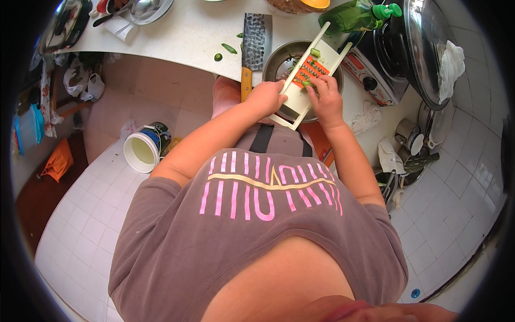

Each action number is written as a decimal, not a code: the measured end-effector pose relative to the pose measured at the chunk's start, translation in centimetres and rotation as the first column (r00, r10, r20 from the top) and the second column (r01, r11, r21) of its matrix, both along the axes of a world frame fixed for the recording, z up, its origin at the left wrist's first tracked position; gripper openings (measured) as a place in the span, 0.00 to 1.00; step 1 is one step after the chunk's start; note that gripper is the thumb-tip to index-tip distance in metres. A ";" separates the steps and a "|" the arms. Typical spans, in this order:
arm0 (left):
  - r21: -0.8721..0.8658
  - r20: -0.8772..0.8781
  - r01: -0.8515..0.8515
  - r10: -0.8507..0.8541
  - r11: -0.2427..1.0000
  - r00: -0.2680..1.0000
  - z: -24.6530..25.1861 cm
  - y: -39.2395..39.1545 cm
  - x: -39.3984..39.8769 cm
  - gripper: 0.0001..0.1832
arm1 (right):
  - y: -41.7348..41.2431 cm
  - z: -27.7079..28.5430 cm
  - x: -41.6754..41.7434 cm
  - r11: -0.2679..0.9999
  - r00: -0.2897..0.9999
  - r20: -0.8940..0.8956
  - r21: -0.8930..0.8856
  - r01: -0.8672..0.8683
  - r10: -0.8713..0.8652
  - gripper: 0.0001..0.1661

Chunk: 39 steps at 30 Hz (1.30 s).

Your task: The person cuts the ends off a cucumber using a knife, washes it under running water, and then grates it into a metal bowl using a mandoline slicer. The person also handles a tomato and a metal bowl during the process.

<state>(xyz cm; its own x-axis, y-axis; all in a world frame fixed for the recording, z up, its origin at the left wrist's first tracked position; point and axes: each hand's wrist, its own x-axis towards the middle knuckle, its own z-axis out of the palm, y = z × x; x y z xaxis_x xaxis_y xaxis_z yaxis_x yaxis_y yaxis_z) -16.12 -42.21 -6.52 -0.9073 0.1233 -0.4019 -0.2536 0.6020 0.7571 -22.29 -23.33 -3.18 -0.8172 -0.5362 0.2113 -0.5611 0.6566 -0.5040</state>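
Observation:
A white plastic grater (pixel 299 98) with an orange toothed panel (pixel 307 73) lies slanted across a steel bowl (pixel 277 56). My left hand (pixel 267 98) grips the grater's left rail near its lower end. On the orange panel, my right hand (pixel 326 100) pinches a small green vegetable piece (pixel 307 83). Another green chunk (pixel 315 52) rests higher on the grater. Green shreds and darker bits show inside the bowl, though the grater hides much of it. Left of the bowl lies a cleaver (pixel 257 42) with a wooden handle (pixel 246 82) reaching over the counter edge.
Green scraps (pixel 228 48) lie on the white counter (pixel 189 40). A green pump bottle (pixel 348 18) lies beyond the bowl. To the right are a gas stove (pixel 372 76), a wok lid (pixel 426 52) and a crumpled cloth (pixel 366 117). A white bucket (pixel 141 151) is at lower left.

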 end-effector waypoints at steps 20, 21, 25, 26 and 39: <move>-0.018 -0.026 0.014 -0.015 1.000 1.000 -0.5 0.2 -0.3 0.19 | -1.6 -2.4 -4.4 0.961 0.940 -0.331 0.225 0.160 -0.079 0.11; -0.010 -0.011 0.012 -0.012 1.000 1.000 -0.2 0.1 -0.4 0.19 | -1.8 -2.4 -5.2 0.954 0.933 -0.345 0.231 0.190 -0.103 0.11; 0.007 0.008 0.009 -0.009 1.000 1.000 0.2 -0.2 -0.4 0.19 | -1.5 -2.4 -3.0 0.962 0.960 -0.275 0.244 0.119 -0.049 0.10; 0.009 0.002 0.009 -0.009 1.000 1.000 0.0 -0.2 -0.4 0.19 | -1.4 -2.2 -1.7 0.974 0.972 -0.234 0.217 0.071 -0.019 0.10; 0.011 0.027 0.021 -0.021 1.000 0.999 -0.4 -0.2 -0.5 0.18 | -1.3 -3.1 -1.0 0.973 0.963 -0.269 0.222 0.066 -0.004 0.09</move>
<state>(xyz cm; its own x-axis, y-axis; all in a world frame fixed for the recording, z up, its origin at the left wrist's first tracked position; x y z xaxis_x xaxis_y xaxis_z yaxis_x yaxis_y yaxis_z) -16.59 -42.39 -6.96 -0.8932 0.1468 -0.4251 -0.2614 0.5998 0.7563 -23.31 -24.64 -6.25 -0.7673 -0.5674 0.2988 -0.6287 0.7575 -0.1761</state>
